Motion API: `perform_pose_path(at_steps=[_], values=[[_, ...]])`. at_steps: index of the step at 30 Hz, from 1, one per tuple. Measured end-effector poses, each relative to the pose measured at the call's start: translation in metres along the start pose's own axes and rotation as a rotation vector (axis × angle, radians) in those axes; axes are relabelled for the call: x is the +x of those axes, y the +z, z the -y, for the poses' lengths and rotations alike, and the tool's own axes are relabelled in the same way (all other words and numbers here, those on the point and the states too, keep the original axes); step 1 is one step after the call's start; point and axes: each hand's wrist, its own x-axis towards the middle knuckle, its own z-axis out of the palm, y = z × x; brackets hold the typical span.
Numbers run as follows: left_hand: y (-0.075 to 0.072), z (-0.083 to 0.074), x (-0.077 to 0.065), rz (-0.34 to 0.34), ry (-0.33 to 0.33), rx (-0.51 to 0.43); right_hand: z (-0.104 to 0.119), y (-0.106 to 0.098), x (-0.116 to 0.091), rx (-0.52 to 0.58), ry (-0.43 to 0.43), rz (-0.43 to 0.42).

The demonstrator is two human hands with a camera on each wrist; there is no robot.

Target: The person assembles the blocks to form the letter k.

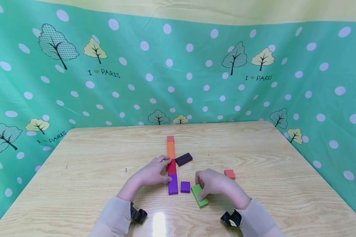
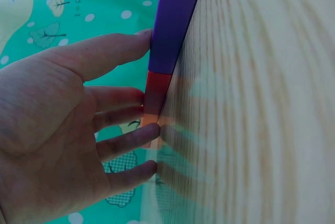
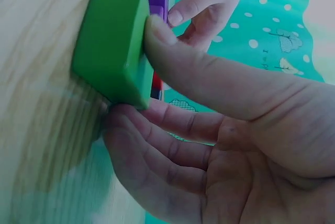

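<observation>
Here the left hand (image 1: 150, 172), loosely spread, touches the long purple block (image 1: 173, 187); the right hand (image 1: 213, 182) pinches the green block (image 1: 196, 191).

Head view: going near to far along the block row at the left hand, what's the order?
Purple rectangular block → red rectangular block → orange rectangular block → small coral-red square block.

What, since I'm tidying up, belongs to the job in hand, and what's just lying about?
Likely job: green block, long purple block, red block, orange block, far coral block.
Likely just lying about: dark block, small purple block, separate coral block.
</observation>
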Motion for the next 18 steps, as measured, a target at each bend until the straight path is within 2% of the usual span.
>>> perform_pose_path(at_steps=[10, 18], values=[[0.0016, 0.0005, 0.0002, 0.004, 0.000, -0.006, -0.0038, -0.0003, 0.0002, 0.011, 0.003, -0.023], [0.0011, 0.0010, 0.0007, 0.001, 0.000, -0.007, -0.0073, -0.0012, 0.0016, 0.011, -0.033, -0.070]])
